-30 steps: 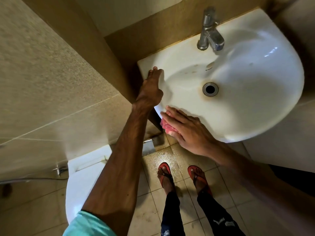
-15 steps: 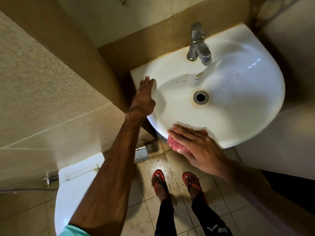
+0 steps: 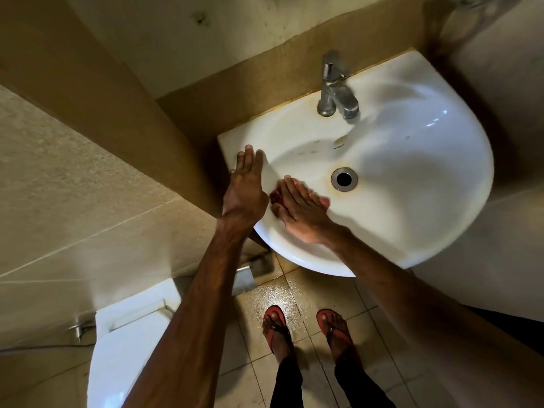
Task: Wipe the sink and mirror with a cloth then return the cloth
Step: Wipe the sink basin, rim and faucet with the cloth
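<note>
- While we lean over the white ceramic wall-hung sink point(image 3: 435, 237), our left hand point(image 3: 245, 188) lies flat on its left rim, fingers straight and close together, holding nothing.
- Our right hand point(image 3: 301, 212) is inside the bowl on the left inner slope, fingers stretched out and pressing down on the crumpled red cloth point(image 3: 276, 198).
- Only a small bit of that cloth shows, peeking out from under the fingers on the side toward our left hand; the rest is hidden beneath the hand.
- Our right hand is slightly blurred, so we cannot tell where its thumb sits.
- Our two hands are just beside each other, with the visible edge of the cloth between them.
- We see the round metal drain ring point(image 3: 343, 178) at the bottom of the bowl, near our right fingertips but apart from them, with a brownish stain around it.
- We see the chrome single-lever tap point(image 3: 335, 89) upright at the back rim, its spout over the bowl.
- Below the sink, our feet in red flip-flops point(image 3: 275, 323) stand on glossy beige floor tiles point(image 3: 265, 293).
- At lower left we see a white toilet point(image 3: 126, 348), partly behind our left forearm.
</note>
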A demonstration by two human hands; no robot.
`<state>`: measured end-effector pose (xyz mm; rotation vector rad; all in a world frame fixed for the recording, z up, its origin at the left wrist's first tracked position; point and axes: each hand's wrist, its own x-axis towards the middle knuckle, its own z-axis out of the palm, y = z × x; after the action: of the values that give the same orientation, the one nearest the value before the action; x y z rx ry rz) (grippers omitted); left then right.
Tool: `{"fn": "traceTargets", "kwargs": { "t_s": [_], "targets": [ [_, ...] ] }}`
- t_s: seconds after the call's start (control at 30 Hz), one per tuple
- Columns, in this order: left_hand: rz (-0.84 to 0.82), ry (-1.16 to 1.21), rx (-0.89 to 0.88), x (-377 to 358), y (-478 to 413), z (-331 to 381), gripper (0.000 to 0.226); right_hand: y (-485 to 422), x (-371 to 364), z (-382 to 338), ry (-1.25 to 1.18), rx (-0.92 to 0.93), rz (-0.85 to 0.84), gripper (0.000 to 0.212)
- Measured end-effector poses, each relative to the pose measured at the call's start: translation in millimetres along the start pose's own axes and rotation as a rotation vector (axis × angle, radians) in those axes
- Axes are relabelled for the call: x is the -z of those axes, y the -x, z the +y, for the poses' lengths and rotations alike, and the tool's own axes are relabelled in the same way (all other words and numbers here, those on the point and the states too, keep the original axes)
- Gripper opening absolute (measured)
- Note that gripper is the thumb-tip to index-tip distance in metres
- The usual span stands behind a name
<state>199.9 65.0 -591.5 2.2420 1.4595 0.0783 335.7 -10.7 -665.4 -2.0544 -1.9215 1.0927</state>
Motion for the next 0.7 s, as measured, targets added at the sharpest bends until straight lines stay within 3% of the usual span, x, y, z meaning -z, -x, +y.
{"fn": "traceTargets", "kwargs": {
  "t_s": [0.1,0.23,0.33,0.43,0.57,0.7],
  "targets": [
    [-0.009,-0.007,-0.002,0,-1,0,0.092,1,-1,5,0.02,-0.001,0.038,0.071],
    [0.003,-0.092,0.003,-5,0,3,0.094,35,8,3,-0.052,0.053,-0.096,0.064],
    [0.102,-0.18,0.031,-19,4,10,0.093,57,15,12,-0.038,0.118,-0.137,0.064],
    [0.17,-0.204,0.047,-27,5,18,0.091,44,14,24,0.024,0.056,-0.059,0.066],
    [0.112,-0.371,0.002,-32,5,19,0.091,6,11,54,0.103,-0.102,0.071,0.081],
    [0.131,-0.436,-0.011,-36,1,19,0.079,-17,-8,79,0.21,-0.149,0.212,0.065]
  ]
}}
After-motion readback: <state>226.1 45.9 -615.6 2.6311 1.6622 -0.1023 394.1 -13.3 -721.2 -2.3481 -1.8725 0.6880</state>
